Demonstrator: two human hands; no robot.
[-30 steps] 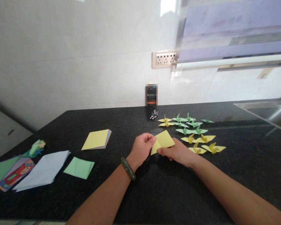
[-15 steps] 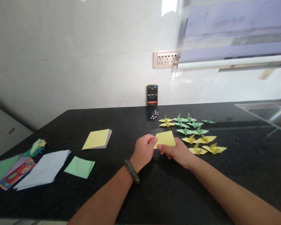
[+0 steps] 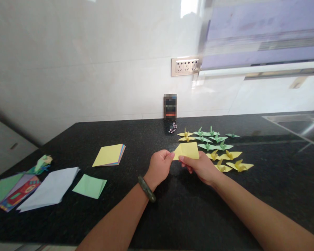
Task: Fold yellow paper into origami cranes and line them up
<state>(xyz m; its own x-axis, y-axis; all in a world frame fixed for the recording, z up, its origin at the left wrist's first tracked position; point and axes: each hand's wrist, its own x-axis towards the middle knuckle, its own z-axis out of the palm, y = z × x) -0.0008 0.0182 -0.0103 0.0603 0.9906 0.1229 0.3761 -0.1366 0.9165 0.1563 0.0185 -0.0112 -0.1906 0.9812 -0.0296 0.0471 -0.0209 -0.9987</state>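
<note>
Black speckled stone makes up the counter [image 3: 172,216], which runs back to a pale wall. Near its left edge lies a sheet of light blue paper [image 3: 49,190], with a green folded square [image 3: 89,186] just beside it. Further back sits a stack of coloured paper [image 3: 109,155], yellow on top. Toward the right, rows of small folded cranes [image 3: 214,146] — green and yellow — sit close together on the stone. A phone [image 3: 170,107] leans upright at the back edge, against the wall. Over the counter's middle, the left hand [image 3: 159,167] pinches the left corner of a yellow folded paper [image 3: 187,151]; the right hand [image 3: 202,167] pinches its lower edge — both hold it raised above the counter.
</note>
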